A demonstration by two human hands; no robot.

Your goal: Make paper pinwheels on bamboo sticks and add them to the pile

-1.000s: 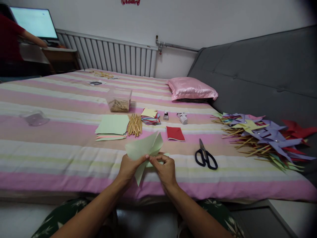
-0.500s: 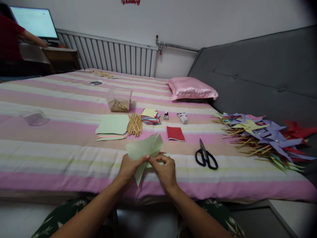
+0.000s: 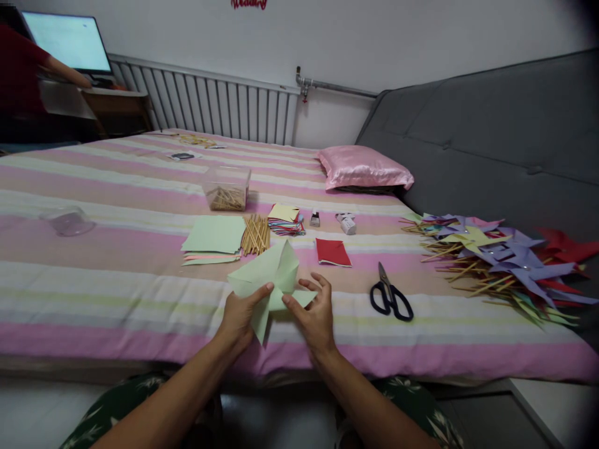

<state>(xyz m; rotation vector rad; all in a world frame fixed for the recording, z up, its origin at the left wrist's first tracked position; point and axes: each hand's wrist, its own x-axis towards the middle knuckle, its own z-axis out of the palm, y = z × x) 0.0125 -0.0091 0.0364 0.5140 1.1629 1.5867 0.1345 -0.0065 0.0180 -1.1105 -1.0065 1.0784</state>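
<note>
At lower centre, the green paper (image 3: 269, 277) had opened flatter than a moment before. The left hand (image 3: 239, 313) pinched it with the thumb on top; the right hand (image 3: 314, 313) had loosened, fingers spread, only fingertips touching. The folding looked near finished.

A pale green paper pinwheel (image 3: 271, 280) is held above the striped bed (image 3: 116, 293) by the left hand (image 3: 239, 315) and the right hand (image 3: 314, 315) (fingers spread), with black scissors (image 3: 390, 296) lying nearby.
</note>
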